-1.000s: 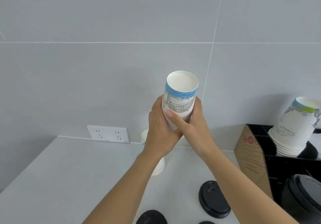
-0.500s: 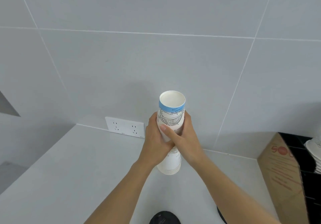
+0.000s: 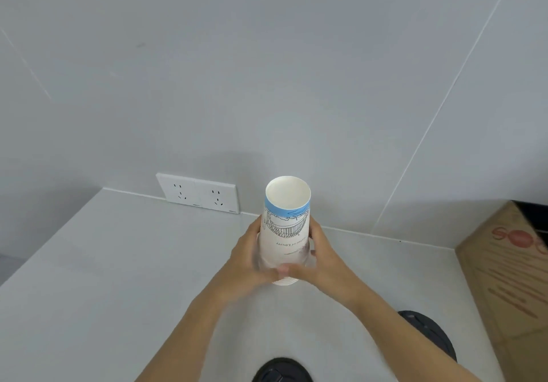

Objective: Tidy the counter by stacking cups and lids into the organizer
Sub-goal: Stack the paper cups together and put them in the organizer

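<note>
A stack of white paper cups (image 3: 285,230) stands upside down on the grey counter (image 3: 118,278), its top cup showing a blue band and a line drawing. My left hand (image 3: 247,258) wraps the stack's left side and my right hand (image 3: 321,258) wraps its right side, fingers meeting low in front. Two black lids lie flat on the counter: one (image 3: 281,370) at the bottom edge, another (image 3: 430,334) partly behind my right forearm. Only the organizer's brown cardboard side (image 3: 510,278) shows at the right edge.
A white double wall socket (image 3: 198,193) sits on the grey tiled wall just above the counter, left of the cups. The counter meets the wall behind the stack and runs left to an edge.
The cup held in the air has come down onto the stack on the counter. Both hands have slid lower on the stack. The view has swung left, hiding most of the organizer.
</note>
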The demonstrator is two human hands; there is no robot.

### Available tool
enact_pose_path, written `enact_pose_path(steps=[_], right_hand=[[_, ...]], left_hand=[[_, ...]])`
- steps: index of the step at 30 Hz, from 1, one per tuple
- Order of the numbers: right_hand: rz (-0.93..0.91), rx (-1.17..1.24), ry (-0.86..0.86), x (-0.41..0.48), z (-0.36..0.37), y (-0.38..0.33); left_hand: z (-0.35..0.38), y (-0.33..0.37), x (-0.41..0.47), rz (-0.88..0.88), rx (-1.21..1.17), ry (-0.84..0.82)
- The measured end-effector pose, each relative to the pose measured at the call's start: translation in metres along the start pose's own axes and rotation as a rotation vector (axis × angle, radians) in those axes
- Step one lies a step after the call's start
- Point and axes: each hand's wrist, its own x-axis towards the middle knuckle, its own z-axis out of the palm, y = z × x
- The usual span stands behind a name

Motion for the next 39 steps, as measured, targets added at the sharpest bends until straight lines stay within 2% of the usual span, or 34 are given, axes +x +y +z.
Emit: enact_pose_path(steps=[1, 3, 4, 6, 8, 10, 13, 16, 23, 29, 39], right_hand=[[0.031, -0.001, -0.059, -0.001, -0.009, 0.001], [0.115, 0.038, -0.056, -0.001, -0.024, 0.003], [0.143, 0.096, 0.025, 0.001, -0.027, 0.005], [0.144, 0.23, 0.301, 0.006, -0.023, 0.009], [0.135, 0.356, 0.528, 0.011, -0.009, 0.011], [0.168, 0.423, 0.601, 0.017, 0.01, 0.015], [0.251, 0.523, 0.567, 0.023, 0.038, 0.023], [0.283, 0.616, 0.588, 0.023, 0.05, 0.023], [0.311, 0.711, 0.507, 0.018, 0.051, 0.019], [0.21, 0.685, 0.531, 0.002, 0.041, -0.024], [-0.016, 0.517, 0.712, -0.046, -0.025, -0.134]], left_hand=[[-0.013, -0.002, -0.001, -0.048, -0.022, -0.048], [-0.033, -0.006, 0.0, -0.119, -0.106, 0.031], [-0.036, -0.007, 0.002, -0.136, -0.152, 0.153], [-0.028, -0.009, 0.008, -0.155, -0.207, 0.436], [-0.008, -0.011, 0.014, -0.208, -0.258, 0.569], [0.011, -0.015, 0.019, -0.286, -0.333, 0.538], [0.033, -0.02, 0.024, -0.328, -0.432, 0.439], [0.041, -0.02, 0.025, -0.305, -0.484, 0.46], [0.041, -0.008, 0.017, -0.316, -0.467, 0.542], [0.043, 0.038, 0.009, -0.259, -0.458, 0.529], [0.091, 0.162, 0.006, -0.046, -0.501, 0.391]])
